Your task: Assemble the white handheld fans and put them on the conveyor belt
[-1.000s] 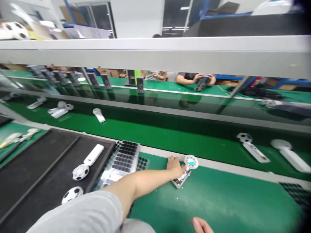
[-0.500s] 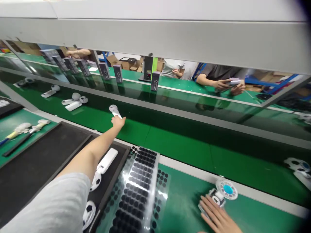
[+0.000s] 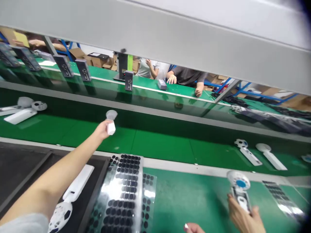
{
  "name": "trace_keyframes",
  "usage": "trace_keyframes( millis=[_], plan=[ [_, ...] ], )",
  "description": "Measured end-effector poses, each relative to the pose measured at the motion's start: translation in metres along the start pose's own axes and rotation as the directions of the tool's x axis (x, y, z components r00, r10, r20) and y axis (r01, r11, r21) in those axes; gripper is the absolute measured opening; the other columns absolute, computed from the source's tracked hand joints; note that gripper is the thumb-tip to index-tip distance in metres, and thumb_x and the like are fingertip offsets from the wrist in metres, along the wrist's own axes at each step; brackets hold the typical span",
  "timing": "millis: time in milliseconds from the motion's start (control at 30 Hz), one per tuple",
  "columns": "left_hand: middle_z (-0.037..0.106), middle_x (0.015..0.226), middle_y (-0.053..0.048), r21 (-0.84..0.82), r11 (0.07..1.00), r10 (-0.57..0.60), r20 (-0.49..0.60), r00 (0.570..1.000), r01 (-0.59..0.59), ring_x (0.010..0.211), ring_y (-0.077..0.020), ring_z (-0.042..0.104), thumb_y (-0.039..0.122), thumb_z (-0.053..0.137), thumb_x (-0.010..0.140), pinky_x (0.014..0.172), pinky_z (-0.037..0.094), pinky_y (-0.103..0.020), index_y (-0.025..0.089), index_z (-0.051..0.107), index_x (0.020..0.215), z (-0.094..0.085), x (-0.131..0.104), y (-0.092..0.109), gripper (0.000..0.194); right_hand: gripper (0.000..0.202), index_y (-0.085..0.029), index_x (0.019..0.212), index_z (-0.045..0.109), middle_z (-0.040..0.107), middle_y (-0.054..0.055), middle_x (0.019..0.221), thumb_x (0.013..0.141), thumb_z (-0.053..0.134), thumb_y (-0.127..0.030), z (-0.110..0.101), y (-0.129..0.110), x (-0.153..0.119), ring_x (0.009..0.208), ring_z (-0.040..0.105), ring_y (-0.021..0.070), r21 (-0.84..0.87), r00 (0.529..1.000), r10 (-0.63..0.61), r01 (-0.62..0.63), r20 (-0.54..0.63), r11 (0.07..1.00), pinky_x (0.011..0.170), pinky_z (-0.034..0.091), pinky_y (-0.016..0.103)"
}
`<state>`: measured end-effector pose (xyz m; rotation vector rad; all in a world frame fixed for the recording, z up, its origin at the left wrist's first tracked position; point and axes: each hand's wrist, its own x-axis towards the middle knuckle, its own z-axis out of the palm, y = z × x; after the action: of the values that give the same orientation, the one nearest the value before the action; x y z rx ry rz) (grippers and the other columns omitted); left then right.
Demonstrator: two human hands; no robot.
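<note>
My left hand [image 3: 103, 129] reaches out over the green conveyor belt [image 3: 155, 142]. It is closed round the handle of a white handheld fan [image 3: 111, 114], whose butt end points towards me. Of my right hand [image 3: 193, 227], only a digit shows at the bottom edge, with a white spot at its tip; the other fingers are out of frame. Near my left forearm, a football-patterned fan [image 3: 79, 183] lies in a black tray [image 3: 84, 213]. Beside it are clear sheets of black round stickers [image 3: 126, 184].
At right, a co-worker's hand [image 3: 243, 216] holds a fan with a blue centre [image 3: 240, 183]. More fans [image 3: 272, 155] lie on the belt. Small boxes [image 3: 129, 81] stand on the far ledge, where other people's hands [image 3: 172, 79] show. A grey beam [image 3: 155, 42] crosses overhead.
My view has swung right. My left hand has tilted its fan so the handle end faces me. The co-worker's hand has lifted the blue-centred fan off the table. Belt fans have shifted left in view.
</note>
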<state>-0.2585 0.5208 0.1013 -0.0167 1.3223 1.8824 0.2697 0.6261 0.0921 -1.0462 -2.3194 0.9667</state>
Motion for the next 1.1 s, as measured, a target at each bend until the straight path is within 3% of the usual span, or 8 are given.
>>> trace_keyframes(
  millis=[67,167,300,367,433,667,967,1100],
  plan=[
    [0.049,0.06,-0.001,-0.099,0.991,-0.073,0.159,0.985,0.089,0.051,-0.0102,0.049,0.009,0.045,0.069,0.051,0.044,-0.023,0.011,0.052,0.082,0.025,-0.044,-0.025,0.015,0.028,-0.029,0.088,0.065,0.062,0.002,0.063,0.076,0.046,-0.045,0.006,-0.031,-0.014,0.071,0.062,0.0276,0.212,0.991,0.131,-0.134,0.028,0.968,0.047,0.044,0.037],
    [0.057,0.066,-0.006,-0.2,0.922,-0.228,0.407,0.884,0.331,0.059,-0.0134,0.056,0.016,0.046,0.073,0.056,0.048,-0.026,0.01,0.056,0.093,0.062,-0.115,-0.072,0.024,0.023,-0.031,0.087,0.062,0.059,0.001,0.061,0.072,0.054,-0.047,0.032,-0.072,-0.033,0.059,0.056,0.0225,0.385,0.96,0.243,-0.279,0.14,0.88,0.042,0.039,0.032],
    [0.064,0.083,-0.012,-0.103,0.841,-0.426,0.476,0.769,0.531,0.072,-0.0197,0.062,0.016,0.043,0.077,0.065,0.051,-0.036,0.007,0.057,0.098,0.098,-0.191,-0.129,0.026,0.025,-0.026,0.091,0.057,0.055,-0.001,0.065,0.083,0.043,-0.044,0.053,-0.098,-0.049,0.051,0.046,0.0125,0.499,0.928,0.304,-0.371,0.214,0.783,0.046,0.036,0.027],
    [0.065,0.09,-0.013,-0.048,0.781,-0.513,0.518,0.684,0.622,0.076,-0.0218,0.062,0.018,0.042,0.079,0.066,0.052,-0.038,0.008,0.055,0.104,0.108,-0.217,-0.15,0.031,0.025,-0.022,0.094,0.054,0.055,-0.001,0.068,0.086,0.04,-0.04,0.051,-0.103,-0.054,0.054,0.044,0.0107,0.567,0.935,0.273,-0.355,0.227,0.744,0.051,0.036,0.026],
    [0.065,0.086,-0.011,0.014,0.753,-0.566,0.525,0.636,0.658,0.073,-0.0213,0.063,0.023,0.043,0.081,0.061,0.052,-0.035,0.01,0.055,0.107,0.114,-0.237,-0.163,0.032,0.021,-0.019,0.092,0.052,0.057,0.0,0.069,0.086,0.042,-0.037,0.043,-0.106,-0.058,0.057,0.044,0.0103,0.608,0.948,0.238,-0.319,0.212,0.727,0.055,0.036,0.025],
    [0.065,0.068,-0.01,0.235,0.751,-0.657,0.354,0.666,0.617,0.054,-0.0181,0.061,0.022,0.042,0.082,0.05,0.051,-0.03,0.006,0.058,0.104,0.113,-0.27,-0.174,0.032,0.016,-0.019,0.083,0.049,0.056,-0.002,0.064,0.085,0.045,-0.035,0.032,-0.109,-0.073,0.051,0.041,0.0093,0.651,0.955,0.218,-0.297,0.201,0.699,0.051,0.033,0.024],
    [0.065,0.066,-0.01,0.187,0.76,-0.637,0.404,0.656,0.623,0.052,-0.0172,0.06,0.026,0.039,0.084,0.046,0.047,-0.026,0.006,0.06,0.096,0.109,-0.291,-0.17,0.032,0.013,-0.02,0.084,0.048,0.056,-0.004,0.062,0.085,0.046,-0.033,0.036,-0.115,-0.075,0.054,0.047,0.0093,0.67,0.963,0.106,-0.249,0.248,0.7,0.055,0.037,0.024],
    [0.063,0.059,-0.006,0.24,0.798,-0.603,0.314,0.733,0.554,0.045,-0.0144,0.057,0.023,0.046,0.081,0.042,0.043,-0.022,0.009,0.059,0.083,0.109,-0.298,-0.17,0.019,0.012,-0.02,0.083,0.049,0.056,-0.004,0.061,0.085,0.047,-0.032,0.036,-0.117,-0.076,0.058,0.051,0.0105,0.667,0.966,0.067,-0.221,0.249,0.712,0.062,0.04,0.027]
  ],
)
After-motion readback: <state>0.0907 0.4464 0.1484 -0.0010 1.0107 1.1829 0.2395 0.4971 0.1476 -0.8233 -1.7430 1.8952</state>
